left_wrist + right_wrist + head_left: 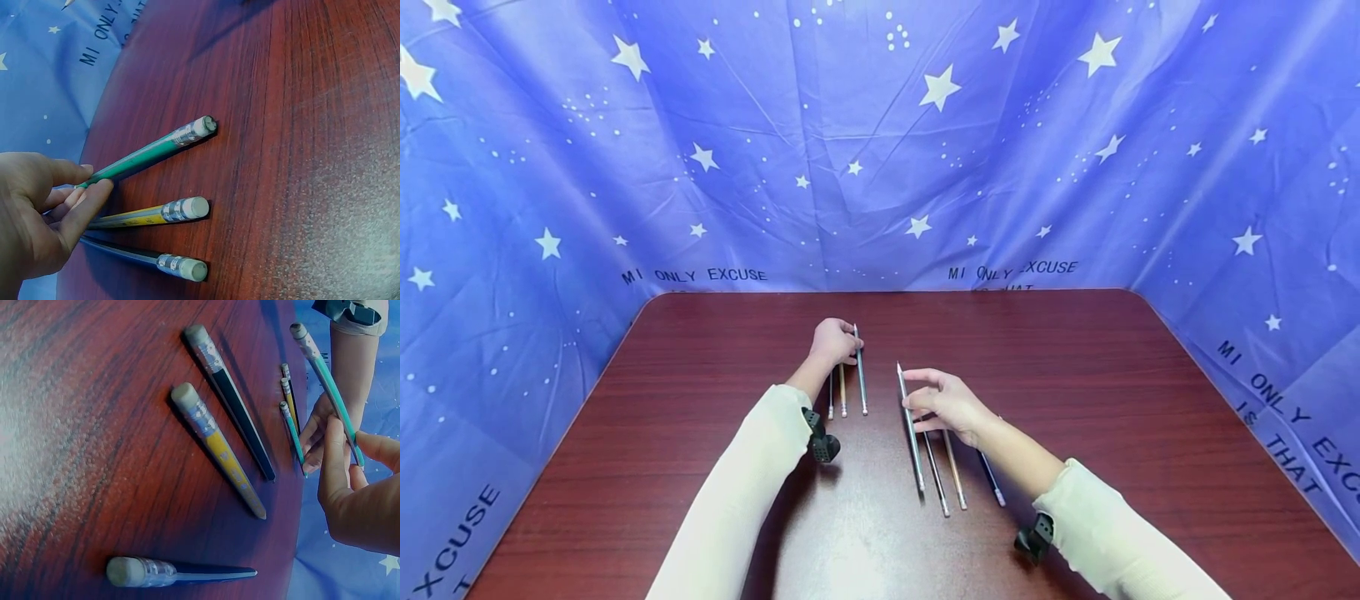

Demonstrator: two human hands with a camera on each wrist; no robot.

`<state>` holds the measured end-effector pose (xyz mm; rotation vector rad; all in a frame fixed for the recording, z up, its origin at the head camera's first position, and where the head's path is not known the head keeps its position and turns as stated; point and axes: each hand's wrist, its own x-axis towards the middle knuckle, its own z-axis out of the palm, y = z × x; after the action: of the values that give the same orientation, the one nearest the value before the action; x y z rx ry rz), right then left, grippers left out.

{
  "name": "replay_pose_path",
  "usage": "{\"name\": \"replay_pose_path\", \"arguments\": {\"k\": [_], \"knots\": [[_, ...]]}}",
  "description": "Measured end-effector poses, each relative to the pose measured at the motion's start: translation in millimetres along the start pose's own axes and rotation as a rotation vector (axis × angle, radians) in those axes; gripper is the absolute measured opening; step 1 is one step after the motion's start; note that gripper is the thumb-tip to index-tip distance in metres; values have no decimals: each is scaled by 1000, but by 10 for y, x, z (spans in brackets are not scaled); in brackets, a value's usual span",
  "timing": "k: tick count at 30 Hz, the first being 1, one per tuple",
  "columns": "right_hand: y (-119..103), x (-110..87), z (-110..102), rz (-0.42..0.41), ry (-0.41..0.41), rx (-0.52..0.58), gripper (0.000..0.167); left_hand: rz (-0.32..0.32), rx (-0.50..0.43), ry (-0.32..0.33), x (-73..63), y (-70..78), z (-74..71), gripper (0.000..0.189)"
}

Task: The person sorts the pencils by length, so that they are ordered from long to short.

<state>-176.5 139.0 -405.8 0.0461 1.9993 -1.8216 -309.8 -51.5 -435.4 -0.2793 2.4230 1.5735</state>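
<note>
My left hand [832, 340] pinches a green pencil [147, 154] between thumb and fingers near its tip. Beside it a yellow pencil [134, 218] and a black pencil [125, 250] lie on the table, their tip ends hidden by that hand in the left wrist view. Nearer and to the right, my right hand [953, 406] pinches another green pencil [330, 387], which is tilted with its eraser end toward me. Under and beside this hand lie a second black pencil [234, 403], a second yellow pencil [225, 459] and a dark blue pencil [200, 574].
The pencils lie on a reddish-brown wooden table [700, 500]. A blue curtain [865, 108] with white stars stands behind it and along both sides. Black wrist cameras sit on both sleeves, one at the left cuff [793, 404].
</note>
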Motion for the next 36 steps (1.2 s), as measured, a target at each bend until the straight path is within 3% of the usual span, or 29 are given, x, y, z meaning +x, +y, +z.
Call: {"name": "replay_pose_path", "arguments": {"k": [12, 27, 34, 36], "knots": [[-6, 25, 36, 1, -2, 12, 55, 4, 89, 0, -22, -12, -63, 38], [-24, 83, -26, -1, 32, 29, 54, 96, 231, 11, -68, 5, -3, 30], [-40, 125, -51, -7, 36, 36, 54, 49, 264, 10, 12, -8, 40, 31], [-49, 136, -51, -3, 40, 38, 54, 67, 276, 20, 44, -30, 55, 30]]}}
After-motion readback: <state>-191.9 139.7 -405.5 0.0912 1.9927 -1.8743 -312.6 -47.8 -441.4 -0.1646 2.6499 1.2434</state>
